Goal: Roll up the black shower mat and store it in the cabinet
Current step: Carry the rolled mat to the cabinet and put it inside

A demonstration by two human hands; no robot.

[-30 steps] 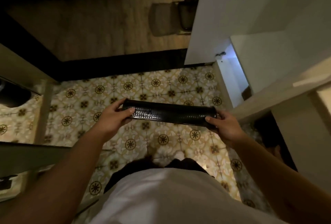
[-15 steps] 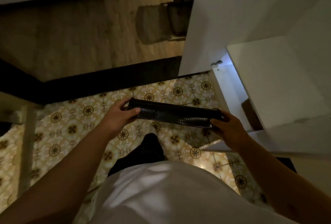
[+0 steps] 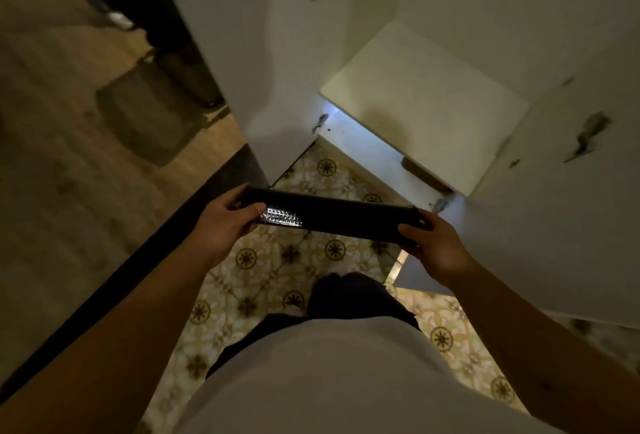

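Note:
The black shower mat (image 3: 339,213) is rolled into a tight tube and held level above the patterned tile floor. My left hand (image 3: 221,225) grips its left end, and my right hand (image 3: 433,246) grips its right end. A white cabinet (image 3: 422,101) stands open just beyond the roll, to the upper right, showing a pale shelf with a lit gap beneath it. The roll's right end is close to the shelf's lower front corner.
The cabinet's left door (image 3: 249,52) hangs open with hinges on it, and another white door panel (image 3: 561,208) is at the right. A dark threshold strip (image 3: 173,246) separates the tiles from a wooden floor (image 3: 69,142). A grey mat (image 3: 149,114) lies there.
The view has swung to the right and moved nearer the cabinet, which now fills the upper right. Both hands keep the same hold on the rolled mat, now closer to the shelf.

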